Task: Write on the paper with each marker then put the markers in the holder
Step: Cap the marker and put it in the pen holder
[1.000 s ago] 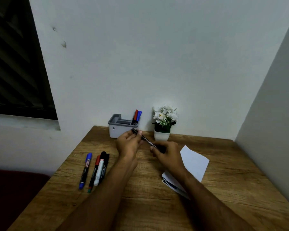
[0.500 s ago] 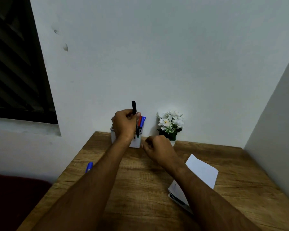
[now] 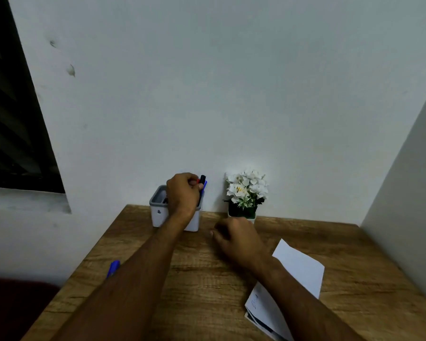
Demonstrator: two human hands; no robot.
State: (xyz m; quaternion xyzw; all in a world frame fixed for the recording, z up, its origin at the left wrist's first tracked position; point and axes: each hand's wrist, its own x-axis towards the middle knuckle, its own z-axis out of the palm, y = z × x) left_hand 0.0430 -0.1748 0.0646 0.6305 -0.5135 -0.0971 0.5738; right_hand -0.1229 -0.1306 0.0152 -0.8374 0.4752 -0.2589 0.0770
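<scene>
Black marker [image 3: 202,179] is standing upright in the grey holder [image 3: 158,209], pinched by the left hand [image 3: 183,193] above it. Right hand [image 3: 236,238] is resting loosely curled, holding nothing, paper [image 3: 298,269] behind its wrist.

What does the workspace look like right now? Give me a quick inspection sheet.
Surface: wooden table, against a wall.
Job's things: left hand lowers black marker into grey holder beside red and blue ones; blue marker lies on table; folded paper at right.
Clutter: potted white flowers.
Hands: left grips black marker; right hand loosely curled, holds nothing.
Cables: nothing seen.
Surroundings: window at left.
</scene>
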